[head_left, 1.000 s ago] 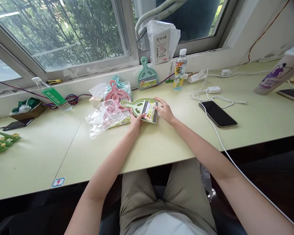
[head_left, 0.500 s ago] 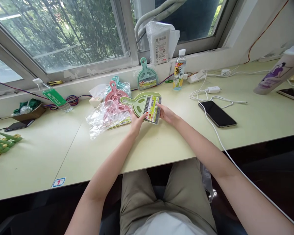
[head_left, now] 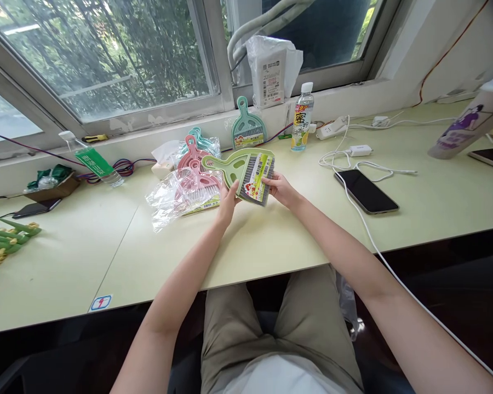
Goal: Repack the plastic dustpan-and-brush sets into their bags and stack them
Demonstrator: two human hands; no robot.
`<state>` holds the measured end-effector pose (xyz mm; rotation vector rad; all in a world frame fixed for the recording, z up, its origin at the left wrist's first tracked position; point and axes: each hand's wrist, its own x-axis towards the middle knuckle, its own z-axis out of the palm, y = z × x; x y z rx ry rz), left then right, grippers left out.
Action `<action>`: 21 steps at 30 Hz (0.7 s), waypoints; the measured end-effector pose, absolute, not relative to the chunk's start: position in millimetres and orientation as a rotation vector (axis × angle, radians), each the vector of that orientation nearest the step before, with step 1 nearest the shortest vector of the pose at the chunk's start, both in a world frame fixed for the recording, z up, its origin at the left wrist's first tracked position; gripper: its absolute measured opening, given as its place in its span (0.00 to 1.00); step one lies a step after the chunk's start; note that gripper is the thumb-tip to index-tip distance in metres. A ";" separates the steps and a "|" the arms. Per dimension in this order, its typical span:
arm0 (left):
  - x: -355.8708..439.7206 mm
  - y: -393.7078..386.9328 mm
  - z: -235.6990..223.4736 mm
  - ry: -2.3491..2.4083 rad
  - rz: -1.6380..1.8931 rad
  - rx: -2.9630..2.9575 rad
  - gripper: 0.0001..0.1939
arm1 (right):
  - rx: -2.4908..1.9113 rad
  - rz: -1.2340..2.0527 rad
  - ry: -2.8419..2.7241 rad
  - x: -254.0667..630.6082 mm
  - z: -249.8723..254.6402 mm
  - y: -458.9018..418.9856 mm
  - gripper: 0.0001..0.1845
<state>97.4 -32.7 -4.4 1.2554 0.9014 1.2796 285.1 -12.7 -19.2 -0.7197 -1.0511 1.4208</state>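
Observation:
Between my two hands, above the table, is a light green dustpan and brush set [head_left: 236, 167] with a yellow printed label across its grey bristles. My left hand [head_left: 229, 203] grips its lower edge near the middle, thumb on top. On the other side my right hand [head_left: 282, 189] pinches the bristle end by the label. Left of the set, pink dustpan and brush sets [head_left: 198, 178] lie on the table, partly under a clear plastic bag [head_left: 164, 200]. Teal sets [head_left: 203, 141] in plastic lie behind them. One more teal dustpan set [head_left: 247, 125] leans against the wall.
A drink bottle [head_left: 301, 117], a power strip [head_left: 332, 129] and a black phone [head_left: 366, 190] with white cables are to the right. A tall cup [head_left: 468, 120] stands far right. At left are a green-labelled bottle [head_left: 92, 160], a small box [head_left: 53, 186] and green items [head_left: 6, 243].
The green dustpan and brush set has tilted slightly, its bristle end shifting a little up and right. My left hand has moved its grip toward the pan's middle. Both hands still hold it.

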 end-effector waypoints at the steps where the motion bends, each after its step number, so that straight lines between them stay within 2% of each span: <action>1: 94.1 -32.2 0.4 0.934 1.332 1.332 0.28 | -0.708 1.409 -1.050 286.0 -18.1 -13.1 0.22; 4: 75.1 -29.5 19.7 1.205 1.560 1.681 0.26 | -0.690 1.372 -1.033 289.0 -15.9 -12.8 0.24; 7: 44.1 -25.2 39.3 1.729 1.652 1.961 0.25 | -0.684 1.336 -1.007 291.1 -16.2 -11.1 0.24; 10: 9.6 -16.4 46.4 2.371 1.360 2.011 0.23 | -0.714 1.346 -0.999 291.3 -17.7 -10.1 0.23; 13: -19.4 -3.7 38.8 2.767 0.993 1.827 0.27 | -0.740 1.369 -1.007 289.8 -18.8 -10.8 0.23; 15: -31.8 3.4 30.9 2.815 0.724 1.771 0.27 | -0.741 1.384 -1.018 288.4 -19.4 -11.8 0.23; 17: -37.1 7.1 25.2 2.775 0.542 1.790 0.20 | -0.746 1.396 -1.025 287.2 -20.0 -12.4 0.23; 19: -35.2 7.2 23.2 2.721 0.493 1.847 0.15 | -0.756 1.403 -1.031 286.3 -20.8 -12.6 0.24; 21: -27.6 4.7 23.9 2.658 0.565 1.932 0.14 | -0.767 1.408 -1.045 285.8 -21.6 -12.4 0.24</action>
